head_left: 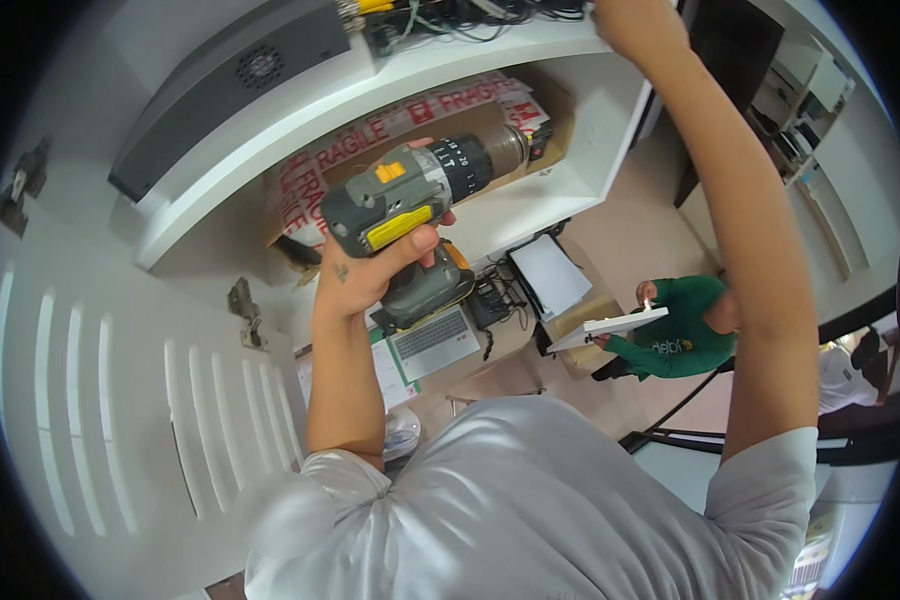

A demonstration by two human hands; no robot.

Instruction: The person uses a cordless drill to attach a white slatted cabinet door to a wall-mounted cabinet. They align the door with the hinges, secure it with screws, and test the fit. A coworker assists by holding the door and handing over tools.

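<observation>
white shelf unit [580, 130] mounted high, cardboard box [410, 130] stowed inside | louvred door [120, 400] below-left of shelf, hinge [242, 300] bare, apparently unhung | left hand [365, 270] grip clamped round cordless drill [420, 200], level before shelf, chuck touching nothing | right hand [635, 25] atop shelf, grip cannot tell | fastening judged pending

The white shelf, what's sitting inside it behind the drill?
Behind the drill held in the left hand, a cardboard box wrapped in red-and-white tape sits inside the white shelf. The drill covers part of the box; its contents are hidden.
</observation>
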